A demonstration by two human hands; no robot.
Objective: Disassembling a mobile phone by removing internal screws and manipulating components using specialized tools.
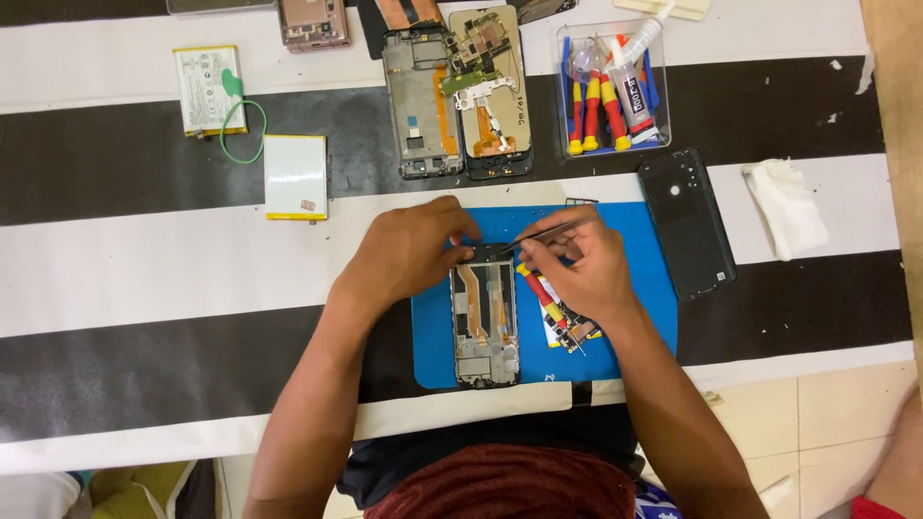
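Note:
An opened phone frame (485,322) lies upright on a blue work mat (635,288). My left hand (409,252) rests on the frame's top end, fingers pinching its upper left corner. My right hand (588,264) holds thin metal tweezers (538,234), their tip touching the top edge of the frame. A red-and-yellow screwdriver (540,294) and a small circuit board (573,329) lie on the mat under my right wrist.
A black back cover (687,223) lies right of the mat, with a white tissue (786,207) beyond it. Behind stand two more opened phones (457,96), a clear tray of tools (610,91), and two batteries (295,177) at the left.

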